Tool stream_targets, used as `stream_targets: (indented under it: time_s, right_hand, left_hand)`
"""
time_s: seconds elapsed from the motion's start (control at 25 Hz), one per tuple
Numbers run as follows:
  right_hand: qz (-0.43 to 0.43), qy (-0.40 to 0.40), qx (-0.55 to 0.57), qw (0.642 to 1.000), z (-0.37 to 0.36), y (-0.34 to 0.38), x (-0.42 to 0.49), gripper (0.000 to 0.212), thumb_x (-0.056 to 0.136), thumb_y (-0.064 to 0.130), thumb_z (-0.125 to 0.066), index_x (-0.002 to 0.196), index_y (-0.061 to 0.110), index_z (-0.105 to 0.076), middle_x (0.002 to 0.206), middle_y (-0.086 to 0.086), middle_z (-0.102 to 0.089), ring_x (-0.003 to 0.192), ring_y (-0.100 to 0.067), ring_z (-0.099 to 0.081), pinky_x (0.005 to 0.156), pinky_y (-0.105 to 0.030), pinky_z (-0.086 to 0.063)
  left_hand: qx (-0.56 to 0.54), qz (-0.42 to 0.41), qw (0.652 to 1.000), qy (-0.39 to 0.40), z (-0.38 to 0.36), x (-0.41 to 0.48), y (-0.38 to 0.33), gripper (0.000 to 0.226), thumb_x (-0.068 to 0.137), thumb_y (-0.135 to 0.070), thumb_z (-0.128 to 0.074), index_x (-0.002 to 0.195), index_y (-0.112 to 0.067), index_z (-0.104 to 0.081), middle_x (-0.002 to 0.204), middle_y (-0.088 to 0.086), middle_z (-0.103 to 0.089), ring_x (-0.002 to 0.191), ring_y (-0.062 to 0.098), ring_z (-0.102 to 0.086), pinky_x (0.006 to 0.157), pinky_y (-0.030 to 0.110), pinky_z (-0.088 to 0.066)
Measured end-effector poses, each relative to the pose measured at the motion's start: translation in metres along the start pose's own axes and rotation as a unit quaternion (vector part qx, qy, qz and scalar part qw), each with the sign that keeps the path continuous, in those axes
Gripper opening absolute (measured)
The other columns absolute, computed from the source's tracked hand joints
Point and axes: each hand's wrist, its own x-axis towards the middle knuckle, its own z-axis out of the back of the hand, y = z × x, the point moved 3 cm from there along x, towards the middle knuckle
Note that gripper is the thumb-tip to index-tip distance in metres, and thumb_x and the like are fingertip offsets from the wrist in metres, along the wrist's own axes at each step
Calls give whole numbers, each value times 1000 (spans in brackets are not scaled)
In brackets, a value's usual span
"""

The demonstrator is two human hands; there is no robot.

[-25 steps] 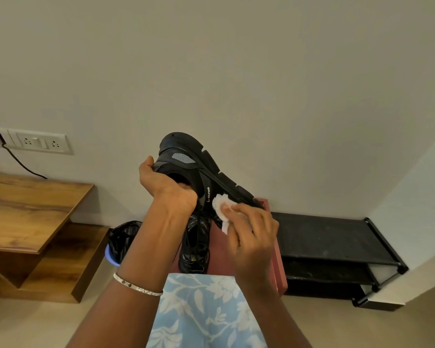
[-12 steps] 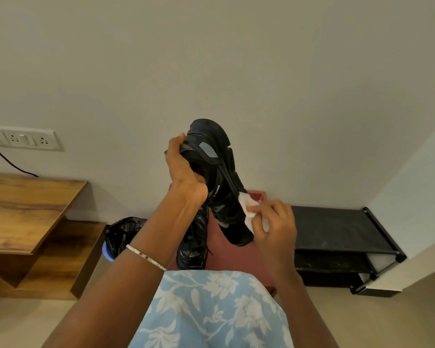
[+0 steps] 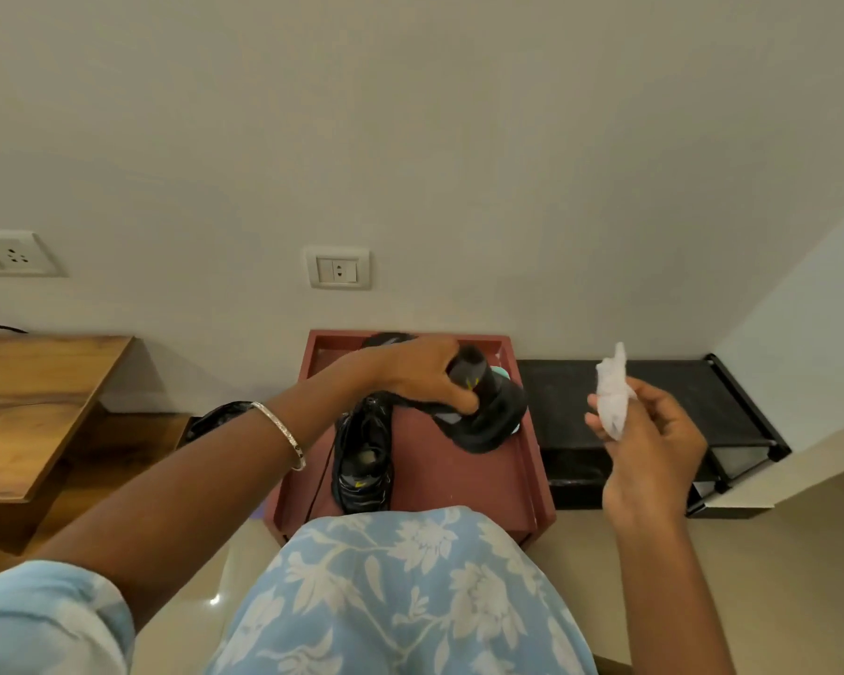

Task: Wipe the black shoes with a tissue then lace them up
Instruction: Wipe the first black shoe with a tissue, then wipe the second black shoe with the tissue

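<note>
Gripping black shoe (image 3: 493, 421) diagonally, left hand (image 3: 420, 377), right hand (image 3: 654, 440) pinching tissue (image 3: 612, 392)

this looks like a room in a home. a plain wall (image 3: 410, 138) has a plug socket (image 3: 338, 268). a wooden table (image 3: 35, 406) and a low black shoe rack (image 3: 556, 392) stand on a shiny floor (image 3: 775, 577).

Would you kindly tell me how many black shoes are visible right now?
2. One black shoe is gripped by the left hand over the maroon wooden table's right half; the second black shoe lies on its left half. None appears hidden.
</note>
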Motion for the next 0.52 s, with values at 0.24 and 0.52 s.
stream_targets:
  time_s: [0.24,0.52]
  right_hand:
    - [-60,8,-42,997,-19,-39,1,18,92,3,-68,94,18,-76,93,5,-76,94,-17,-74,69,-23,-58]
    - [-149,89,-157,972,-47,-99,-9,31,92,20,-73,124,21,-70,106,7,-72,100,-10,-67,77,-22,-55]
  left_hand:
    - [267,-2,961,72,-40,25,61,27,76,-39,-74,80,-18,-57,70,-8,-52,65,16,-52,55,24,-42]
    - [315,18,947,56,-104,41,123,31,72,-33,-71,95,-14,-62,100,1,-65,92,26,-62,80,35,-52]
